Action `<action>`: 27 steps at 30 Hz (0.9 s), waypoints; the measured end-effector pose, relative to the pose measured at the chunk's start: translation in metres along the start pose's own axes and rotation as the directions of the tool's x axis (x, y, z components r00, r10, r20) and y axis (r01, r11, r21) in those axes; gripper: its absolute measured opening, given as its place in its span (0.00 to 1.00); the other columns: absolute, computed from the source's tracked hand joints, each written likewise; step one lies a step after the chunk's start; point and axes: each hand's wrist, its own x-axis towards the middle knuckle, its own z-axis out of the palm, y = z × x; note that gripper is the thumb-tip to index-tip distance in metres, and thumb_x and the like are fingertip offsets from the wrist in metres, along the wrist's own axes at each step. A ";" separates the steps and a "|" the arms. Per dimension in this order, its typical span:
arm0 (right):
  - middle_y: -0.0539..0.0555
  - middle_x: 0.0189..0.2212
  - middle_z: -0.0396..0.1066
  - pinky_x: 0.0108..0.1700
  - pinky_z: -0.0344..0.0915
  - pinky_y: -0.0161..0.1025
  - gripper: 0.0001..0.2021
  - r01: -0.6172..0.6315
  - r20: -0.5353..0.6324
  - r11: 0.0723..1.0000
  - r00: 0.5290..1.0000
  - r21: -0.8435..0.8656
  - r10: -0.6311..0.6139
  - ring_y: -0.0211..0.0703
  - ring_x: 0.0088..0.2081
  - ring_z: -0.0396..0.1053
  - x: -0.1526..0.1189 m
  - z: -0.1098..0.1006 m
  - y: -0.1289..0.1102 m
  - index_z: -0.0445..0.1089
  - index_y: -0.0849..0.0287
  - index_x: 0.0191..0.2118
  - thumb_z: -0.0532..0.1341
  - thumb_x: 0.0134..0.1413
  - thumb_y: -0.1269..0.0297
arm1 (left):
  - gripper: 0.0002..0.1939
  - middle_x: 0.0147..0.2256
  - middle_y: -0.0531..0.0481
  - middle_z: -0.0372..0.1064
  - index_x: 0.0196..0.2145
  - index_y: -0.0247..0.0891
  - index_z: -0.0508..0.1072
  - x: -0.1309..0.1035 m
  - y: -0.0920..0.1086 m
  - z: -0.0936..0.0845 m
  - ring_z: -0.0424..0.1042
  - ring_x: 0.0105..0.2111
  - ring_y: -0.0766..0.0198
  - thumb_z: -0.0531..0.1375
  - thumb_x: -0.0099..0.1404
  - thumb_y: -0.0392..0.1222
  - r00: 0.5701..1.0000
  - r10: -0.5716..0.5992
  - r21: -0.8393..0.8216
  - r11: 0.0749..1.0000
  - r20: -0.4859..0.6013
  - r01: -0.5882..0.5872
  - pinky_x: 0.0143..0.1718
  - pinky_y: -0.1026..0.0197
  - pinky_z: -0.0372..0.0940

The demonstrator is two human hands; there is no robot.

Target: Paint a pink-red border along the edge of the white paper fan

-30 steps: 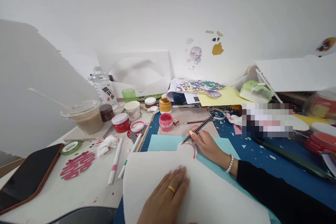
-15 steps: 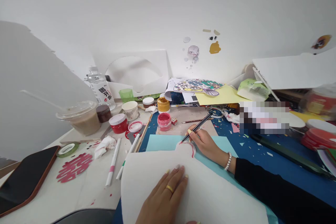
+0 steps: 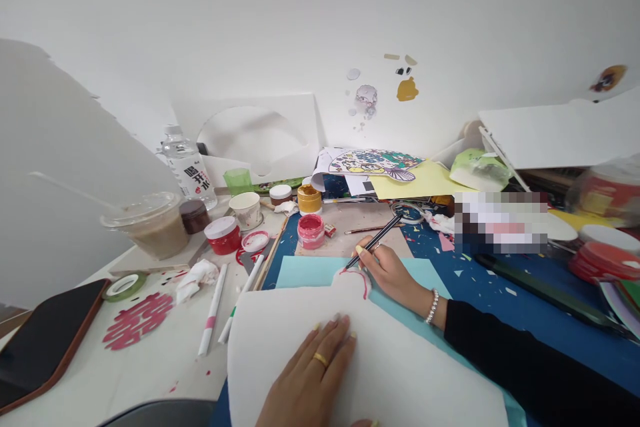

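Observation:
My left hand point(image 3: 310, 373) lies flat, fingers stretched out, on a white fan-shaped board point(image 3: 425, 373). My right hand point(image 3: 387, 270) pinches a slim black paintbrush point(image 3: 383, 233) with pale stripes. Its tip touches the rounded knob at the board's top edge. A curved red line point(image 3: 365, 285) runs along the knob's right side and top, up to the tip. Under the board lies a light blue sheet point(image 3: 305, 272). An open jar of red paint point(image 3: 311, 232) stands just beyond the sheet.
Markers point(image 3: 214, 310), a red paper cutout point(image 3: 140, 321), green tape point(image 3: 123, 287) and a phone point(image 3: 45, 340) lie at left. Behind them stand a drink cup point(image 3: 155, 230), a water bottle point(image 3: 187, 170) and paint jars point(image 3: 223, 235). A dark green tool point(image 3: 545, 293) lies at right.
The view has shifted slightly. My left hand stays flat on the board, and the brush tip remains at the knob with hardly any visible movement.

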 end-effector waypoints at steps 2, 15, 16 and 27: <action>0.49 0.21 0.61 0.29 0.57 0.33 0.11 -0.004 -0.011 1.000 1.000 -0.003 0.004 0.36 0.24 0.60 0.000 0.000 0.000 0.60 0.60 0.27 0.46 0.57 0.64 | 0.31 0.48 0.42 0.65 0.47 0.33 0.64 -0.002 0.000 0.001 0.67 0.45 0.58 0.50 0.56 0.61 1.000 -0.005 -0.011 1.000 0.009 0.005 0.41 0.62 0.67; 0.49 0.21 0.61 0.27 0.56 0.33 0.12 -0.012 -0.017 0.999 1.000 -0.043 0.011 0.36 0.24 0.60 0.000 0.000 0.001 0.60 0.60 0.27 0.46 0.57 0.63 | 0.29 0.48 0.43 0.65 0.46 0.34 0.66 -0.001 0.001 0.003 0.67 0.45 0.59 0.51 0.56 0.60 1.000 -0.026 -0.019 0.999 -0.003 0.026 0.42 0.62 0.67; 0.49 0.21 0.61 0.27 0.56 0.34 0.12 -0.013 -0.018 0.999 1.000 -0.047 0.012 0.36 0.24 0.60 0.000 -0.001 0.000 0.60 0.60 0.26 0.46 0.57 0.63 | 0.29 0.48 0.43 0.65 0.47 0.34 0.65 -0.002 0.001 0.003 0.67 0.46 0.59 0.51 0.56 0.60 1.000 -0.027 -0.022 0.999 -0.003 0.027 0.42 0.62 0.67; 0.50 0.21 0.60 0.27 0.55 0.34 0.12 -0.017 -0.032 0.998 0.999 -0.066 0.015 0.36 0.24 0.58 0.000 -0.001 0.000 0.58 0.59 0.24 0.45 0.56 0.64 | 0.29 0.48 0.42 0.65 0.47 0.33 0.63 -0.004 0.001 0.004 0.67 0.46 0.58 0.52 0.56 0.59 1.000 -0.021 -0.033 0.999 -0.001 0.021 0.41 0.60 0.68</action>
